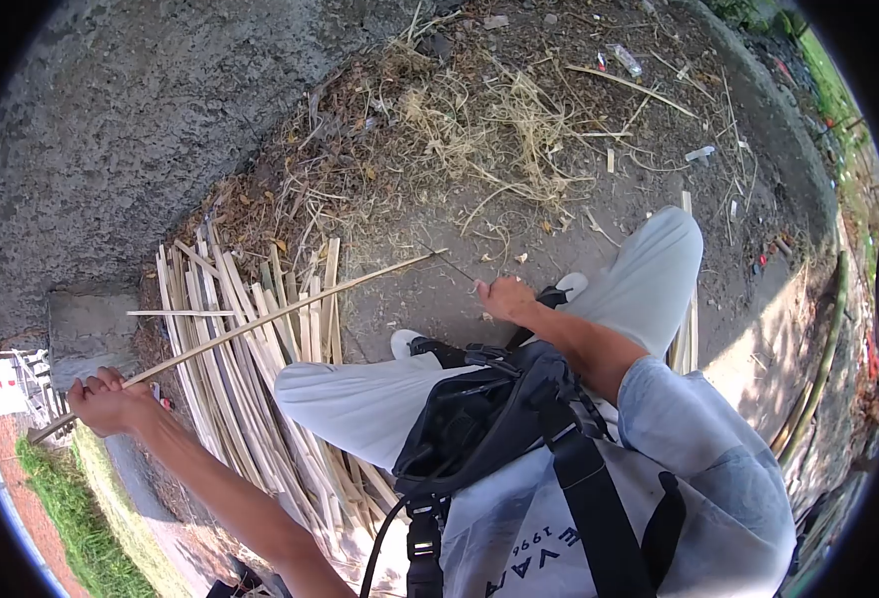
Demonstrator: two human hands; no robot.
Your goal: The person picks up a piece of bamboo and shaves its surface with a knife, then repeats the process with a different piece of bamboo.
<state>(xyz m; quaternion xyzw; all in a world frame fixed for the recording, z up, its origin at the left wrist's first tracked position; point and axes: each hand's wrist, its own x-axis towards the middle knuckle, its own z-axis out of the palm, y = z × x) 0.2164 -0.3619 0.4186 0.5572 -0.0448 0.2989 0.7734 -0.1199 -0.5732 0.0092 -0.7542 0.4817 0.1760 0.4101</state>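
My left hand (107, 402), out at the far left, is closed around a long thin bamboo strip (290, 311). The strip slants up to the right across the view, and its far end lies in front of my knees. My right hand (507, 297) is closed in front of my body on a knife with a thin dark blade (453, 265); its handle is hidden in my fist. The blade points up and left, overlapping the strip's far end in this view. Below the strip, a pile of split bamboo strips (250, 399) lies on the ground beside my left leg.
Pale curly shavings (499, 130) cover the dirt ahead. A rough grey concrete wall (160, 130) rises at upper left. A clear plastic bottle (625, 60) lies at the upper right. More strips (687, 329) stick out beside my right leg. A green bamboo pole (830, 339) lies far right.
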